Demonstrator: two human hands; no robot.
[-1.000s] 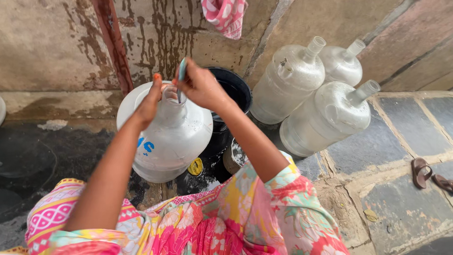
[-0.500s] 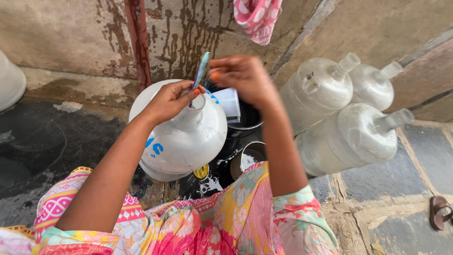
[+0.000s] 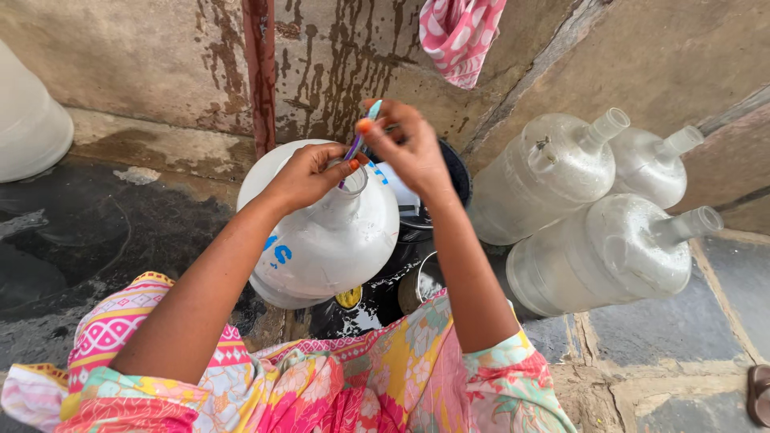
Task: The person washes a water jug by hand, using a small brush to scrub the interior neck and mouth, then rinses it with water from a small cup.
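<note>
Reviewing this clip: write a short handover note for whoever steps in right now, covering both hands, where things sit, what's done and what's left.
Left hand: grips the neck of the big white jug, tilted over the black bucket.
Right hand: pinches a thin brush at the jug's mouth.
Three clear jugs lie against the wall on the right; a pink cloth hangs above.
Done: brush at the mouth.
Left: whether the inside is scrubbed cannot be told; the other jugs lie untouched.

We are seeing a big white water jug (image 3: 321,240) tilting over a black bucket (image 3: 449,172), a thin blue-purple stick (image 3: 358,143) poking into its neck.
</note>
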